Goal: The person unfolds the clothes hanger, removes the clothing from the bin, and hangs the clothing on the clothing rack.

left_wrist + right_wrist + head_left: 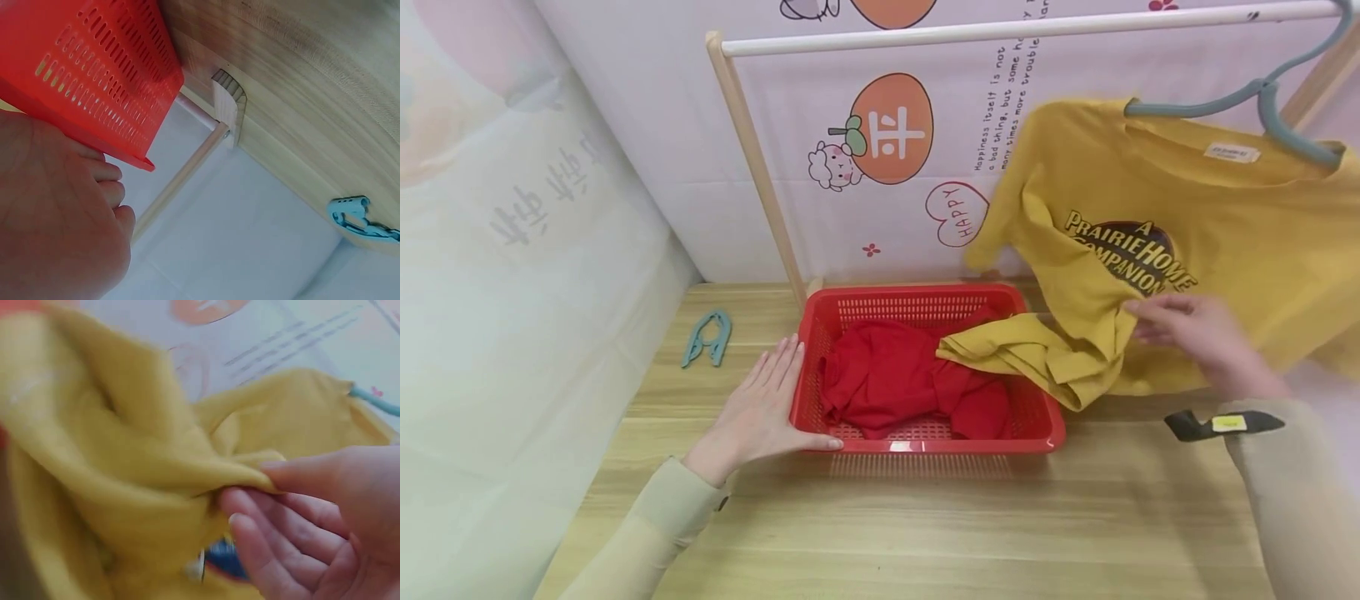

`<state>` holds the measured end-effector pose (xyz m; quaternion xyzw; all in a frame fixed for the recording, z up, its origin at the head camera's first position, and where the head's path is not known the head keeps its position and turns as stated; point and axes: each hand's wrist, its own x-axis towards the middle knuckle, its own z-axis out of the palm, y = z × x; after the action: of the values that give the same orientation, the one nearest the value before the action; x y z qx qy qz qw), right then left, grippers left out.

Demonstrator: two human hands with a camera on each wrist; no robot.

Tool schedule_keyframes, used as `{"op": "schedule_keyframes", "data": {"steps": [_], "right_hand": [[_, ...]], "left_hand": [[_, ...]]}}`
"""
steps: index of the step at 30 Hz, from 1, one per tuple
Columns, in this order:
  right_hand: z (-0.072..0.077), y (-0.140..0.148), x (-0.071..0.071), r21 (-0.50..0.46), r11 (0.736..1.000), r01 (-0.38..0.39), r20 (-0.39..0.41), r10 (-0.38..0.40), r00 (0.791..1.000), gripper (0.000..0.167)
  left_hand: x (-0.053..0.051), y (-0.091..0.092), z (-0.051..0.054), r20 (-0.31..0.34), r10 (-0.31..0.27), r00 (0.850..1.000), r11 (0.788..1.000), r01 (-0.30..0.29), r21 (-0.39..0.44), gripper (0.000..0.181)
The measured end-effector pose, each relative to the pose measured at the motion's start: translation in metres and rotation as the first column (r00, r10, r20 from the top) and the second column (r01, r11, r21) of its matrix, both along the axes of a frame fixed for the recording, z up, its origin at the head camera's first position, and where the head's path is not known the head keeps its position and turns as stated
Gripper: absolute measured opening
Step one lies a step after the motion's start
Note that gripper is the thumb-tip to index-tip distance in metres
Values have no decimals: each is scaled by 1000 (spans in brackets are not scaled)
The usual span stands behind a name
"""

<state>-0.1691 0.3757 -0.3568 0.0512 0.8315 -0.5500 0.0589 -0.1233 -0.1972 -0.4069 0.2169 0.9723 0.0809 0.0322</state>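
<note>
A yellow printed shirt [1247,242] hangs from a blue-green hanger [1202,108], its lower left part bunched over the right end of a red basket [925,447]. My right hand [1206,333] pinches a fold of the shirt between thumb and fingers; the right wrist view shows this pinch on the yellow cloth [144,469] close up. Red cloth [895,375] lies inside the basket. With fingers straight and thumb spread, my left hand [763,412] rests against the basket's left end, near its front corner. In the left wrist view that hand [62,212] touches the basket's rim.
A blue-green folded hanger [707,337] lies on the wooden table [865,533], left of the basket. Behind the basket stands a rack with a wooden post [760,167] and a white rail [962,33]. A printed cloth [685,108] covers the wall.
</note>
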Motion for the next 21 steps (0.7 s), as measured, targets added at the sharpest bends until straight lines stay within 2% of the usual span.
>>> {"op": "schedule_keyframes", "data": {"steps": [1, 3, 4, 6, 10, 11, 12, 14, 15, 16, 17, 18, 19, 21], "right_hand": [[4, -1, -3, -101, 994, 33, -23, -35, 999, 18], [13, -3, -9, -304, 949, 88, -57, -110, 992, 7], [17, -4, -12, -401, 909, 110, -64, -148, 987, 6], [26, -6, -17, -575, 804, 151, -67, -230, 971, 5], [44, -8, -27, -755, 622, 209, -74, -397, 915, 13], [48, -10, -29, -780, 588, 213, -84, -435, 896, 15], [51, -11, -32, -797, 565, 215, -95, -468, 879, 17], [56, -15, -38, -819, 533, 212, -115, -514, 850, 21], [57, -17, -42, -825, 527, 205, -129, -528, 839, 21], [56, -19, -45, -824, 531, 199, -138, -528, 838, 21], [54, -21, -48, -808, 555, 198, -146, -514, 846, 21], [50, -23, -51, -783, 591, 192, -151, -481, 863, 24], [46, -24, -53, -744, 643, 182, -153, -429, 890, 30], [34, -26, -57, -570, 807, 157, -144, -286, 947, 46]], "left_hand": [[0, 0, 0, 0, 0, 1000, 1000, 0, 2, 142], [0, 0, 0, -1, -2, 1000, 1000, 2, 2, 142], [0, 0, 0, -2, -2, 1000, 1000, 2, 3, 142], [0, 0, 0, -2, -3, 1000, 1000, 3, 5, 142], [0, 0, 0, -3, -5, 1000, 1000, 5, 9, 141], [0, 0, 0, -2, -5, 1000, 1000, 5, 9, 141], [0, 1, 0, -1, -5, 1000, 1000, 5, 9, 141], [0, 1, 1, 0, -6, 1000, 1000, 6, 11, 142], [0, 1, 1, 1, -6, 1000, 1000, 6, 11, 142], [0, 1, 1, 1, -6, 1000, 1000, 6, 11, 142], [0, 1, 1, 2, -6, 1000, 1000, 6, 11, 142], [-1, 1, 2, 1, -7, 1000, 1000, 7, 12, 142], [-1, 1, 2, 0, -7, 1000, 1000, 7, 13, 142], [-1, 1, 2, -3, -9, 1000, 1000, 9, 12, 142]]}}
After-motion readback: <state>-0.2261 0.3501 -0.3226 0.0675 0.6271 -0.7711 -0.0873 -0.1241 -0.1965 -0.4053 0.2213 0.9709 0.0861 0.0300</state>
